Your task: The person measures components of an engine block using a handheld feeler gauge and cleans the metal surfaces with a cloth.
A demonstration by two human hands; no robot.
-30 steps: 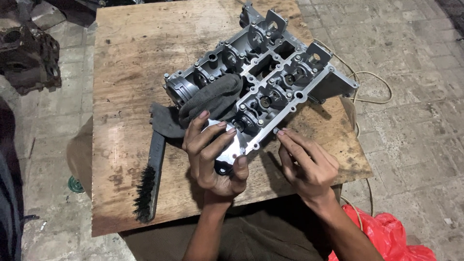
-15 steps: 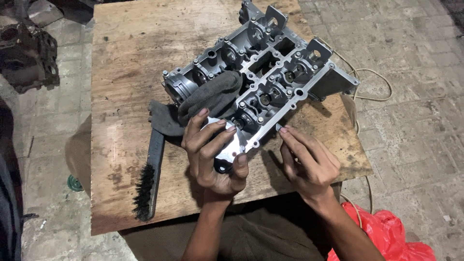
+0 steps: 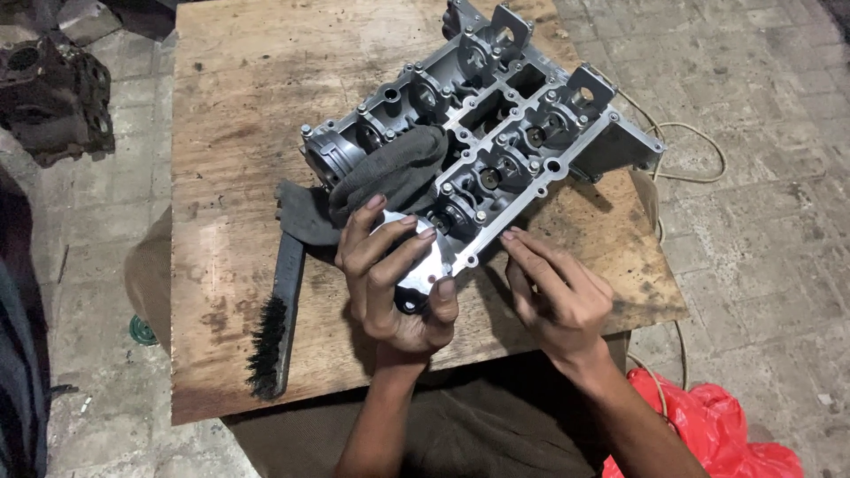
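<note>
A dark engine block (image 3: 55, 102) sits on the floor, well left of the wooden board (image 3: 239, 133). A black wire brush (image 3: 276, 323) lies on the board, left of the aluminium cylinder head (image 3: 496, 133), which rests across the board's middle with a grey rag (image 3: 390, 173) draped over its near-left part. The left hand (image 3: 394, 279) clamps around the head's near corner, fingers curled. The right hand (image 3: 553, 296), fingers apart, touches the head's near edge with its fingertips. A red plastic bag (image 3: 708, 429) lies on the floor, below-right of the board.

Silver aluminium cylinder head (image 3: 496, 142) sits cam side up, running diagonally from the wooden board's (image 3: 239, 106) near edge to its far right corner, with a grey rag (image 3: 390, 173) stuffed against its left side.
</note>
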